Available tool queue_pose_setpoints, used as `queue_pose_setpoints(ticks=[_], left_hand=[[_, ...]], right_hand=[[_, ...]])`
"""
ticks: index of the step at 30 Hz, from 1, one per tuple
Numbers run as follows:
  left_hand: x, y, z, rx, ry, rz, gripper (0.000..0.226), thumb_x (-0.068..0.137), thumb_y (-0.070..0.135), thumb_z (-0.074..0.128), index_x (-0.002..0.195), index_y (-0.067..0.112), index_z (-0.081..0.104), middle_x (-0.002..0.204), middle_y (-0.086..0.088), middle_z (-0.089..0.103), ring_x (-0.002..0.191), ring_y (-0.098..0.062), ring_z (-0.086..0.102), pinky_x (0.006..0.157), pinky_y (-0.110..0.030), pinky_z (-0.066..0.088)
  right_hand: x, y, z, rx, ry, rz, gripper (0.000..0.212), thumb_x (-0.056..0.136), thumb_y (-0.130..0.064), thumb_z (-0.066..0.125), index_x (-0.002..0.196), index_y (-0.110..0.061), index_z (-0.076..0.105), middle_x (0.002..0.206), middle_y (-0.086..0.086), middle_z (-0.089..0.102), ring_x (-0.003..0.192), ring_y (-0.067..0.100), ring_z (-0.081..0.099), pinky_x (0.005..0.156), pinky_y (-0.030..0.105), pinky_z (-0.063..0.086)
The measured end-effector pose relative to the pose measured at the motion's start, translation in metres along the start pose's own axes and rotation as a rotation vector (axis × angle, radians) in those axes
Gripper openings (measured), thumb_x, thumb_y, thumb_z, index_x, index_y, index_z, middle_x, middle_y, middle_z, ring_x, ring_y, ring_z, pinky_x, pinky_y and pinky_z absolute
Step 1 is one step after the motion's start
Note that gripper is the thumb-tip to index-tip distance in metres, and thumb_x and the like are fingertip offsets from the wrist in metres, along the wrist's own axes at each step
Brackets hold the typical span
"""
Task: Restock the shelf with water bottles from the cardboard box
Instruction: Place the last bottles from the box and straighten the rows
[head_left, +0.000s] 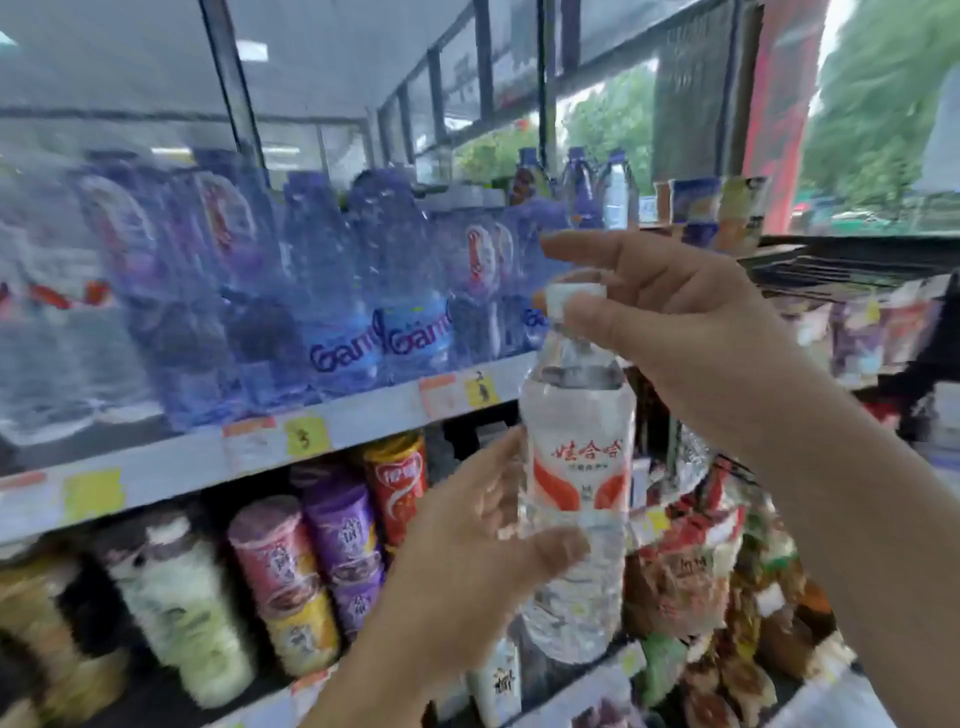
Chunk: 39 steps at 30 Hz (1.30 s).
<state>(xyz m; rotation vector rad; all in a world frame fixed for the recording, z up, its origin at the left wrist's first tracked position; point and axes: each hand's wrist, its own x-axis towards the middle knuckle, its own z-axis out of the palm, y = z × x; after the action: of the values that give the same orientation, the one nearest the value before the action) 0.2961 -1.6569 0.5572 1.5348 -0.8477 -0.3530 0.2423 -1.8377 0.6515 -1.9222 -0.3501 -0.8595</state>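
on the left, the upper shelf (363, 410) carries a row of large blue-tinted water bottles (332, 291). they are blurred and stand behind the shelf's pale front edge, which bears yellow price tags (306, 435). below it stand paper drink cups (291, 561) in pink, purple, red and white. in front of these the left hand (467, 566) grips the lower body of a clear water bottle (576, 467), thumb across its front and fingers at its left side. the bottle is held upright in the air in front of the shelving. its red-and-white label faces the camera and its white cap (574, 299) is level with the blue bottles. the right hand (691, 343) pinches the bottle at cap and neck, thumb in front and index finger stretched out above. further right, snack packets (691, 571) are piled low down.
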Motion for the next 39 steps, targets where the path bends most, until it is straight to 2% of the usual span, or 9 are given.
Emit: queue_pose_setpoints(ticks=[2, 5, 10, 15, 19, 22, 27, 33, 39], left_hand=[[-0.007, 0.015, -0.017, 0.012, 0.047, 0.023, 0.070, 0.074, 0.003, 0.083, 0.135, 0.027, 0.057, 0.124, 0.009, 0.071, 0.117, -0.008, 0.065, 0.104, -0.030, 0.049], [-0.018, 0.026, -0.050, 0.058, 0.128, 0.082, 0.064, 0.073, 0.006, 0.084, 0.128, 0.032, 0.064, 0.121, -0.001, 0.072, 0.116, -0.020, 0.066, 0.103, -0.041, 0.051], [-0.041, 0.049, -0.124, 0.117, 0.193, 0.205, 0.050, 0.073, 0.024, 0.083, 0.108, 0.055, 0.067, 0.114, 0.014, 0.074, 0.108, -0.007, 0.068, 0.097, -0.033, 0.054], [-0.053, 0.074, -0.204, 0.201, 0.242, 0.289, 0.047, 0.079, 0.020, 0.082, 0.115, 0.045, 0.067, 0.112, 0.014, 0.074, 0.106, -0.007, 0.069, 0.090, -0.029, 0.055], [-0.053, 0.097, -0.261, 0.279, 0.309, 0.342, 0.047, 0.072, 0.026, 0.084, 0.114, 0.041, 0.068, 0.107, 0.012, 0.076, 0.101, -0.009, 0.072, 0.086, -0.030, 0.058], [-0.045, 0.101, -0.294, 0.250, 0.361, 0.333, 0.055, 0.069, 0.027, 0.084, 0.120, 0.032, 0.066, 0.106, 0.008, 0.077, 0.099, -0.011, 0.073, 0.085, -0.034, 0.057], [-0.031, 0.074, -0.321, 0.192, 0.387, 0.297, 0.040, 0.083, 0.000, 0.075, 0.114, 0.026, 0.067, 0.105, 0.003, 0.077, 0.100, -0.016, 0.073, 0.084, -0.033, 0.056], [-0.016, 0.056, -0.332, 0.148, 0.411, 0.233, 0.040, 0.087, 0.004, 0.073, 0.115, 0.031, 0.067, 0.108, 0.011, 0.076, 0.099, -0.010, 0.072, 0.069, -0.017, 0.053], [-0.009, 0.045, -0.332, 0.231, 0.446, 0.197, 0.043, 0.087, 0.021, 0.078, 0.124, 0.040, 0.065, 0.116, 0.018, 0.072, 0.112, -0.006, 0.066, 0.100, -0.043, 0.052]], right_hand=[[0.009, -0.008, 0.020, 0.018, 0.065, -0.037, 0.042, 0.080, -0.050, 0.071, 0.120, -0.041, 0.065, 0.095, 0.009, 0.073, 0.087, 0.025, 0.069, 0.085, 0.038, 0.058], [0.014, -0.021, 0.059, 0.096, 0.174, -0.064, 0.059, 0.069, -0.066, 0.072, 0.121, -0.040, 0.065, 0.099, -0.008, 0.075, 0.096, 0.006, 0.070, 0.078, 0.020, 0.056], [0.010, -0.022, 0.132, 0.113, 0.212, -0.012, 0.074, 0.064, -0.084, 0.061, 0.125, -0.043, 0.061, 0.111, -0.011, 0.072, 0.099, 0.013, 0.071, 0.081, 0.053, 0.057], [0.028, -0.044, 0.205, 0.084, 0.051, -0.116, 0.059, 0.078, -0.069, 0.061, 0.130, -0.042, 0.056, 0.111, -0.016, 0.072, 0.100, 0.005, 0.069, 0.078, 0.019, 0.054], [0.055, -0.059, 0.246, 0.030, 0.024, -0.154, 0.050, 0.085, -0.047, 0.068, 0.130, -0.058, 0.047, 0.114, -0.026, 0.067, 0.093, 0.002, 0.069, 0.070, 0.027, 0.058], [0.070, -0.059, 0.276, -0.082, 0.094, -0.192, 0.060, 0.085, -0.035, 0.071, 0.116, -0.076, 0.040, 0.108, -0.038, 0.060, 0.090, -0.006, 0.064, 0.070, 0.012, 0.053], [0.076, -0.039, 0.315, -0.270, 0.088, -0.100, 0.068, 0.090, -0.031, 0.067, 0.148, -0.039, 0.034, 0.125, -0.019, 0.057, 0.107, 0.001, 0.058, 0.092, 0.029, 0.051], [0.079, -0.022, 0.334, -0.431, 0.072, -0.154, 0.069, 0.093, -0.030, 0.061, 0.151, -0.038, 0.024, 0.130, -0.019, 0.045, 0.113, 0.005, 0.051, 0.093, 0.027, 0.049], [0.077, -0.009, 0.343, -0.530, 0.033, -0.197, 0.074, 0.094, -0.026, 0.061, 0.148, -0.050, 0.016, 0.139, -0.016, 0.035, 0.125, -0.002, 0.036, 0.089, 0.003, 0.029]])
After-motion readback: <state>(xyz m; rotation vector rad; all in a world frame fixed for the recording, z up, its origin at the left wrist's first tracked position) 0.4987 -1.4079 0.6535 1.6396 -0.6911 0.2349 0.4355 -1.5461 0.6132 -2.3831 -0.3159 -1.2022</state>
